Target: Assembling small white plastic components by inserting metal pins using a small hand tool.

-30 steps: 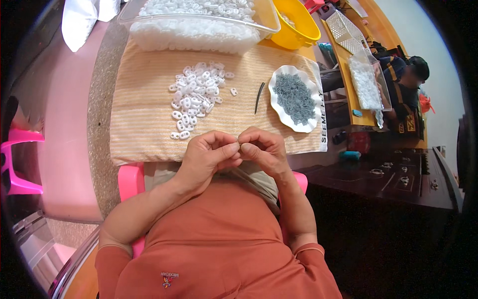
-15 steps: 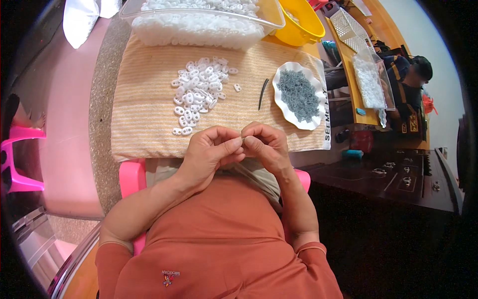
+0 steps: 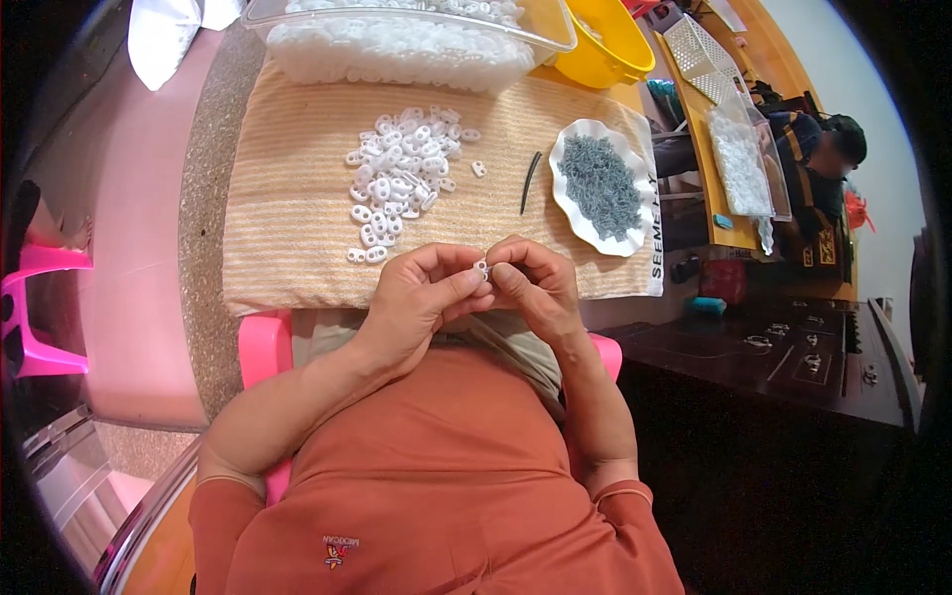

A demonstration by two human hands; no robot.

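Observation:
My left hand (image 3: 421, 293) and my right hand (image 3: 531, 283) meet at the near edge of a striped cloth (image 3: 297, 208), fingertips pinched together on one small white plastic piece (image 3: 482, 268). Whether the right fingers also hold a small grey part is hidden. A loose pile of the same white pieces (image 3: 402, 178) lies on the cloth just beyond my left hand. To the right, a white scalloped dish (image 3: 580, 213) holds several small grey parts (image 3: 600, 183). A thin dark tool (image 3: 530, 181) lies between the pile and the dish.
A clear tub of white pieces (image 3: 407, 40) stands at the back, a yellow bowl (image 3: 605, 45) beside it. Another person (image 3: 823, 159) sits at the right by a wooden bench with a white basket (image 3: 709, 55). A pink stool (image 3: 35, 307) is at the left.
The view has shifted slightly. Both hands stay together at the cloth's near edge, fingers working the same white piece; the pile and dish have not moved.

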